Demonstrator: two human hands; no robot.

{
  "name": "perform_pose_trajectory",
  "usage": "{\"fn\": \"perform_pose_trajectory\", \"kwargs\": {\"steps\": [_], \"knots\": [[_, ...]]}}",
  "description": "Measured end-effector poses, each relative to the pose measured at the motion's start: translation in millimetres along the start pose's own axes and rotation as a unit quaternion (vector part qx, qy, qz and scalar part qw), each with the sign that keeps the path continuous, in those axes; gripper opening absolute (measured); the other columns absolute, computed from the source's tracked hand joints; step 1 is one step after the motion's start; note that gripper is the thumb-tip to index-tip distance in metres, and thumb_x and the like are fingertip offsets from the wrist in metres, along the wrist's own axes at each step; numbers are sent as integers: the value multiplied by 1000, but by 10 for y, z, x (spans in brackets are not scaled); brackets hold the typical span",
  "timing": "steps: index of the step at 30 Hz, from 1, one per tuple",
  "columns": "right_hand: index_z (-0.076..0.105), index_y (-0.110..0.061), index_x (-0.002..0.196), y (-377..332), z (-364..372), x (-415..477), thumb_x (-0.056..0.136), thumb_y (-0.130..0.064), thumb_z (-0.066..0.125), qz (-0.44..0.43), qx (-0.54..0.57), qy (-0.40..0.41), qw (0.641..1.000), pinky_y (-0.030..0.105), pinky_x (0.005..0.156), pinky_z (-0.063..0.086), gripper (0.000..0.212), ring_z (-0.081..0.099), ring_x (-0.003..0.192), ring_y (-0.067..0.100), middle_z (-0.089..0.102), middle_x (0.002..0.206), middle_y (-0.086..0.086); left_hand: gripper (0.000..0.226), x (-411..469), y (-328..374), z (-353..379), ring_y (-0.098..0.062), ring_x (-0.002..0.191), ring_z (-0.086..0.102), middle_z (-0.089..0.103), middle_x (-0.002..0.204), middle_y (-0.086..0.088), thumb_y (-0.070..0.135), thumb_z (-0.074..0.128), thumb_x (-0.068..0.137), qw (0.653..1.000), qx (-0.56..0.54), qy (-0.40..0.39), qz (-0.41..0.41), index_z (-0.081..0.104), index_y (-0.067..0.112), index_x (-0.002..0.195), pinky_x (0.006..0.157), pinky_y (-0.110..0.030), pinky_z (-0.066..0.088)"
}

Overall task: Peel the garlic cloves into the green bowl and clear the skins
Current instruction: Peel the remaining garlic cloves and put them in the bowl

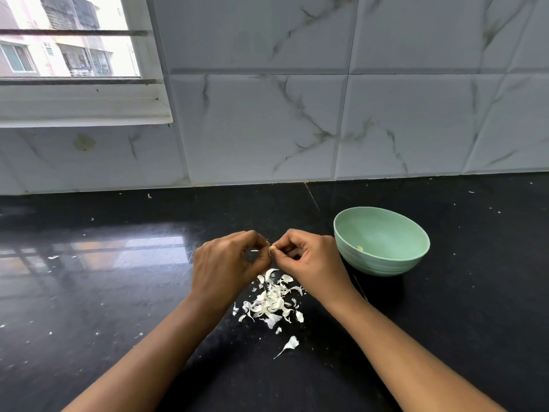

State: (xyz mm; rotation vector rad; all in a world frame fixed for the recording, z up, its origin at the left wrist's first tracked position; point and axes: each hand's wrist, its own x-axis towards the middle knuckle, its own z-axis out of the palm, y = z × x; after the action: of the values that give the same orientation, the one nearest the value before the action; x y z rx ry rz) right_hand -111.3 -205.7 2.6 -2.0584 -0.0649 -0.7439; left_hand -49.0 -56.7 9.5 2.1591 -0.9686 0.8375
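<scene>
My right hand (309, 260) pinches a small garlic clove (272, 249) between thumb and fingertips, above the black counter. My left hand (228, 260) faces it with curled fingers and pinches a thin white strip of skin (255, 250) beside the clove. A pile of white garlic skins (271, 301) lies on the counter just below both hands. The green bowl (383, 257) stands to the right of my right hand, and a pale peeled clove (360, 248) shows inside it near the left wall.
The black counter (118, 292) runs back to a marble-tiled wall (267, 129). A window sill (83, 111) juts out at the upper left. Small skin flecks are scattered across the counter, with one larger flake (289, 344) nearer to me.
</scene>
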Motion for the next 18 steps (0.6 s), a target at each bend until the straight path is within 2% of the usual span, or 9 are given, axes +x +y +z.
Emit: {"fn": "perform_pose_trajectory", "kwargs": {"steps": [3,5,7,11,15,18], "knots": [[71,-12,76,24,-11,32,79,-11,74,62,78,-17,995,44,68,59,5,70,67,25,70,68,8,18,13,-33,41,4,59,62,67,65,19,47,60,71,989,-92,-42,-105,69,31,73,54,-22,47],[71,-13,79,38,-21,52,81,-10,73,82,97,-29,991,43,69,60,4,71,69,23,71,70,10,3,32,-79,63,5,62,62,67,64,20,35,71,75,978,-133,-69,-142,70,33,73,57,-22,48],[72,-14,80,57,-26,65,82,-11,72,79,71,-22,994,43,68,59,4,71,68,21,71,70,9,3,48,-95,47,7,66,62,68,69,23,33,73,77,980,-120,-84,-136,71,35,77,59,-21,48],[74,-16,81,67,-31,71,80,-15,74,41,7,-9,999,40,68,58,2,69,64,15,71,68,1,18,37,-53,4,4,72,61,70,89,26,50,63,74,994,-52,-67,-65,73,38,83,58,-25,52],[76,-15,82,32,-55,52,80,-15,74,12,-25,-14,1000,35,66,56,3,67,62,9,71,67,-4,15,39,-38,-22,8,63,58,66,75,24,50,70,74,991,-63,-84,-80,74,37,82,55,-24,51],[76,-15,82,24,-47,30,81,-16,73,-10,-43,-27,999,32,65,56,3,67,64,5,72,70,-7,7,57,-64,-23,8,61,62,68,68,20,34,77,76,983,-96,-115,-103,76,31,82,58,-17,49]]}}
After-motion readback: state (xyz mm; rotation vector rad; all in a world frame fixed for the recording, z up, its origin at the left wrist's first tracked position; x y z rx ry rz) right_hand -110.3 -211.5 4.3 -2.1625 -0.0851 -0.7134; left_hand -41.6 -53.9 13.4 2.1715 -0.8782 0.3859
